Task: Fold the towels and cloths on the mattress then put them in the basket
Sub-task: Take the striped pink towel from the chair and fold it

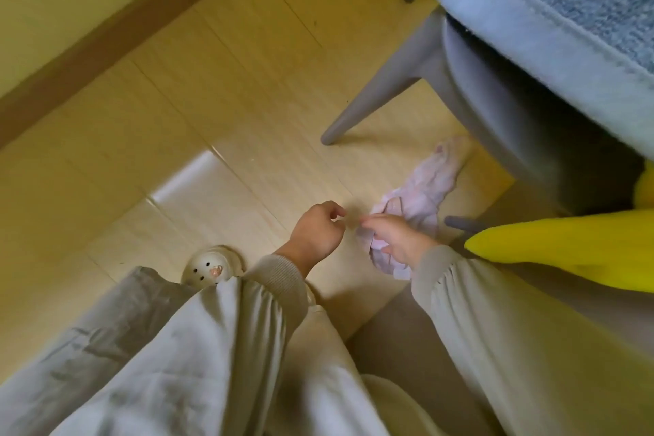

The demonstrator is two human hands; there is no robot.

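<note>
A pale pink cloth (423,193) lies crumpled on the wooden floor beside a grey chair leg. My right hand (398,241) grips the near end of that cloth, fingers curled into its folds. My left hand (316,230) hovers just left of it with fingers loosely curled and nothing in them. The mattress (552,11), covered in a blue-grey blanket with a pale fleecy border, fills the top right corner. No basket shows in this view.
A grey chair (385,92) stands between me and the mattress. A yellow cushion-like object (573,244) juts in from the right. My slipper with a face (208,267) is on the floor below my left hand. A brown baseboard (106,35) runs along the wall at the left.
</note>
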